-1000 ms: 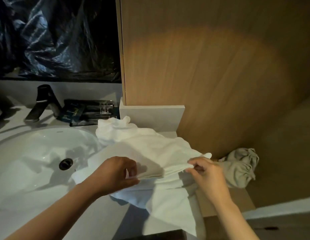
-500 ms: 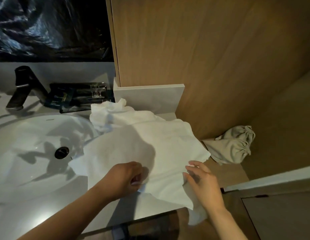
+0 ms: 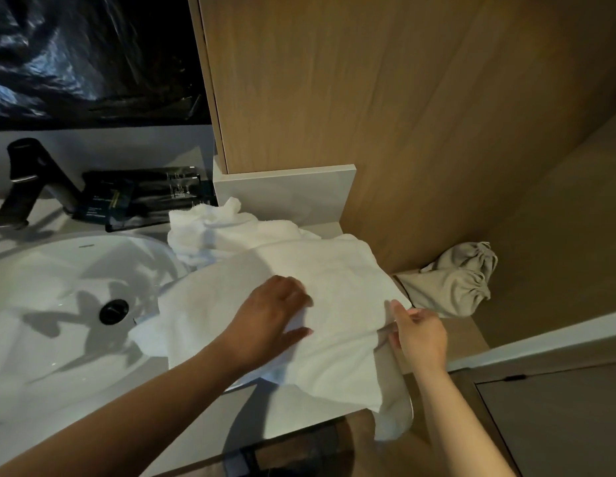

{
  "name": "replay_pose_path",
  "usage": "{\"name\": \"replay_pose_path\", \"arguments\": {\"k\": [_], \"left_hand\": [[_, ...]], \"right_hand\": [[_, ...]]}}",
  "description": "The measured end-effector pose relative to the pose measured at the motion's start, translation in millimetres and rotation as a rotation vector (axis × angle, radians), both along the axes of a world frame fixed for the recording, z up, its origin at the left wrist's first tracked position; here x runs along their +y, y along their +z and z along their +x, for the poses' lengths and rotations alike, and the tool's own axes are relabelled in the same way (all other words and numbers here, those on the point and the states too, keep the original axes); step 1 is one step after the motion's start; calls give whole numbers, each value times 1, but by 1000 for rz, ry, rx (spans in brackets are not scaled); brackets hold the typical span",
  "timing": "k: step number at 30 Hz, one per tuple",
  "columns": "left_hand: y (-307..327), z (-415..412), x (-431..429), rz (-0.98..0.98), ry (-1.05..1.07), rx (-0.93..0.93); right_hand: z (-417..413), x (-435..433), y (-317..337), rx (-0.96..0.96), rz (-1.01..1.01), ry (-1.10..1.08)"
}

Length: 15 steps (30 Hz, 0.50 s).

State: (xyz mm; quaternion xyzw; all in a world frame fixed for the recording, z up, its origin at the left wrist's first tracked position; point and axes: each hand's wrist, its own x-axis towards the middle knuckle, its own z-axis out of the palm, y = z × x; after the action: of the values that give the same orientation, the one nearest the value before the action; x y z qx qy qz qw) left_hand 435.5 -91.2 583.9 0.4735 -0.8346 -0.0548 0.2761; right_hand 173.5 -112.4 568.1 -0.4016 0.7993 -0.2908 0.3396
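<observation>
A white towel (image 3: 334, 287) is spread flat in the middle of the frame, on the table (image 3: 299, 418) just right of the sink (image 3: 41, 287). Its left edge is draped over the sink's rim and its lower right corner hangs over the table's front edge. The left hand (image 3: 268, 321) is laid on the towel's middle with the fingers flat and the thumb spread, so nothing is held in its grip. The towel's right edge is held by the right hand (image 3: 420, 335), the fingers being tucked at the fold.

A second, crumpled white cloth (image 3: 210, 232) is seen just behind the towel, touching it. A dark drain (image 3: 114, 311) is set in the sink's bowl, and a dark tap (image 3: 28, 180) stands at the left edge of the frame, with dark packets (image 3: 145, 197) beside it. A grey drawstring bag (image 3: 451, 284) lies to the right on a lower shelf, near the towel's corner. The upper right of the frame is filled by a wooden panel (image 3: 368, 98), the upper left by black plastic sheeting (image 3: 76, 56).
</observation>
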Motion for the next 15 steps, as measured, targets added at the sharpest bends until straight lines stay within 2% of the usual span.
{"name": "replay_pose_path", "arguments": {"k": [3,6,11,13,15], "left_hand": [[-19,-15,-3,-50,-143,-152],[-34,-18,-2,-87,-170,-207],[-43,-10,2,-41,-217,-337],[-35,-11,-1,4,-219,-330],[-22,-10,-10,66,-201,-216]], "right_hand": [[1,-7,-3,-84,33,-57],[-3,-4,-10,-108,60,-121],[-3,9,-23,-152,128,-132],[-2,12,-23,-177,175,-114],[-2,10,-22,-237,195,-127]]}}
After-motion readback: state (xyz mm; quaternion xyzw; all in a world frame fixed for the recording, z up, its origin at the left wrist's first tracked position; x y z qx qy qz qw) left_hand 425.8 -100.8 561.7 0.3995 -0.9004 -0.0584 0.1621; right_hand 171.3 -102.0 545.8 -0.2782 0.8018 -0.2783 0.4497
